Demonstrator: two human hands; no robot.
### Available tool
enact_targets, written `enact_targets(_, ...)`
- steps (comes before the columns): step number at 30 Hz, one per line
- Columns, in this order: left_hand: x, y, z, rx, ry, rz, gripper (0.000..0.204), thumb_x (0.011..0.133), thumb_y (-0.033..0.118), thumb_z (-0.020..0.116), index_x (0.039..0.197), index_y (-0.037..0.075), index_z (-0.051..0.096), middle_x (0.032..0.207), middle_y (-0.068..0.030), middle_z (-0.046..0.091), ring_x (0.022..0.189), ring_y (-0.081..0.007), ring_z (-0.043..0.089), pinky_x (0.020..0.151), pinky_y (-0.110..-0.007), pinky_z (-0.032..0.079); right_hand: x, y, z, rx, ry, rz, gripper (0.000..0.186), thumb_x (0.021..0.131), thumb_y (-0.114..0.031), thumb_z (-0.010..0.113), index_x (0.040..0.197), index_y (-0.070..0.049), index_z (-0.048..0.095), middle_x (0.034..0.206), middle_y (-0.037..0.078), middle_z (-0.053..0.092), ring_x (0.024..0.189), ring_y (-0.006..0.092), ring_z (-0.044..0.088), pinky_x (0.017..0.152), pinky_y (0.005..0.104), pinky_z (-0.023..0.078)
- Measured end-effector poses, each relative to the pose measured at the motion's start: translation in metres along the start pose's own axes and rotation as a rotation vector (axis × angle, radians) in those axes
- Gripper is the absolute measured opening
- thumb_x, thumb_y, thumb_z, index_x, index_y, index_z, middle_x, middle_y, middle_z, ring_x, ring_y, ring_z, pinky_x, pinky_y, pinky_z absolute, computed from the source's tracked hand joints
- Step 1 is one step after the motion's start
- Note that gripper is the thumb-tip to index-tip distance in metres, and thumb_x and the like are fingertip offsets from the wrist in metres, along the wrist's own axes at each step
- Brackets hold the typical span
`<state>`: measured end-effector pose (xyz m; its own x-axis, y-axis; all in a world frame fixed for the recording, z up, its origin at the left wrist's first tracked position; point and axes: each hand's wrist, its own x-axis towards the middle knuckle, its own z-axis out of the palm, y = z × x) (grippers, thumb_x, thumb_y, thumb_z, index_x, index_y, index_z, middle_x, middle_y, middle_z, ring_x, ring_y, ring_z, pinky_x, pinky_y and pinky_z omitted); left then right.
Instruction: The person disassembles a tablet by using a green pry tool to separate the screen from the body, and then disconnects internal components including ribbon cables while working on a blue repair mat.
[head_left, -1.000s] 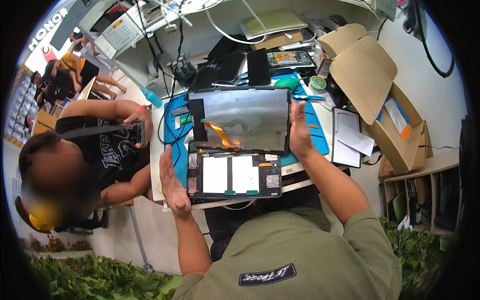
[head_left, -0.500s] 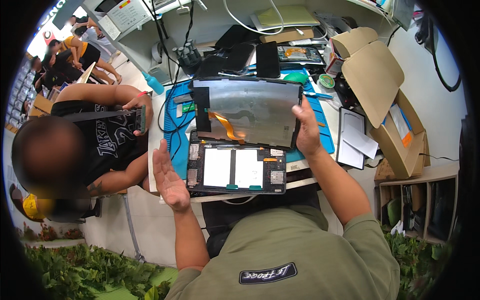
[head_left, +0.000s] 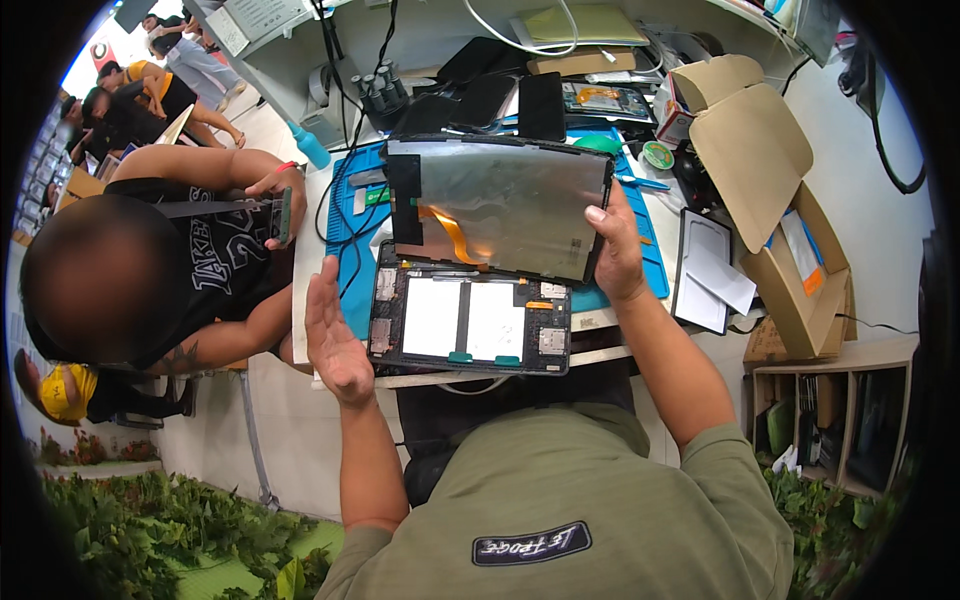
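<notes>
At my far left a seated person in a black top holds a dark phone-like device, and a light-blue bottle stands near the edge of the white table. My left hand is open, its fingers straight and its palm turned inward, just beside the left end of the opened tablet body; whether it touches, I can't tell. That body lies at the table's near edge, two white battery cells showing side by side. Just beyond it is the screen panel, its silvery back facing me, its lower edge overlapping the body's far side, above the blue mat. An orange ribbon cable runs down the panel's left part. My right hand grips the panel's right edge, thumb on the near face. Right of that, white papers lie in a dark-rimmed tray, and farther right an open cardboard box sits above a wooden shelf unit.
</notes>
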<state>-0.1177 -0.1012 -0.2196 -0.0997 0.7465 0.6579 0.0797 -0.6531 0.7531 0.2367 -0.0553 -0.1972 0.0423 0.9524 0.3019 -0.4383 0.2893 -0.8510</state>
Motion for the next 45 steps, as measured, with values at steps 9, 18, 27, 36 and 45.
enact_targets(9,0.003,0.036,-0.019,0.201,-0.205,0.183,0.134,0.072,0.096,0.070,0.162,-0.001,0.046,0.164,-0.0310,0.046,0.156,-0.0458,0.042,0.130,-0.059,0.028,-0.002,0.001,-0.008,-0.043,-0.039,-0.017,0.074,0.081,-0.006,0.051,0.154,0.003,0.049,0.137,0.013,0.067,0.128,0.0221,0.063,0.116,0.0343,0.043)
enact_targets(18,-0.004,0.052,-0.026,0.295,-0.299,0.045,0.135,0.068,0.097,0.071,0.158,-0.001,0.052,0.156,-0.0271,0.057,0.155,-0.0440,0.045,0.129,-0.059,0.031,0.000,0.003,-0.008,0.000,-0.033,-0.009,0.070,0.084,-0.011,0.055,0.152,0.004,0.049,0.138,0.016,0.067,0.128,0.0242,0.064,0.116,0.0364,0.045)
enact_targets(27,0.004,0.064,-0.008,0.138,-0.249,0.209,0.148,0.069,0.098,0.070,0.166,-0.008,0.034,0.165,-0.0348,0.043,0.157,-0.0456,0.039,0.131,-0.058,0.025,0.000,0.009,-0.008,-0.013,-0.002,-0.055,0.069,0.086,-0.017,0.054,0.152,0.005,0.049,0.141,0.017,0.064,0.132,0.0256,0.061,0.118,0.0369,0.042)
enact_targets(36,-0.018,0.053,0.029,0.413,-0.558,0.042,0.134,0.061,0.097,0.076,0.154,0.002,0.059,0.155,-0.0240,0.061,0.155,-0.0428,0.046,0.131,-0.058,0.021,0.000,-0.001,-0.006,0.002,-0.045,-0.055,0.066,0.088,-0.014,0.050,0.152,0.005,0.050,0.143,0.017,0.064,0.132,0.0251,0.060,0.118,0.0363,0.042)
enact_targets(45,-0.021,0.052,0.023,0.417,-0.575,0.020,0.130,0.060,0.087,0.086,0.151,-0.002,0.060,0.152,-0.0245,0.064,0.150,-0.0419,0.054,0.129,-0.057,0.029,-0.002,0.009,-0.009,-0.011,0.025,-0.046,0.057,0.112,-0.035,0.049,0.155,0.002,0.050,0.148,0.013,0.063,0.138,0.0226,0.057,0.122,0.0366,0.037)
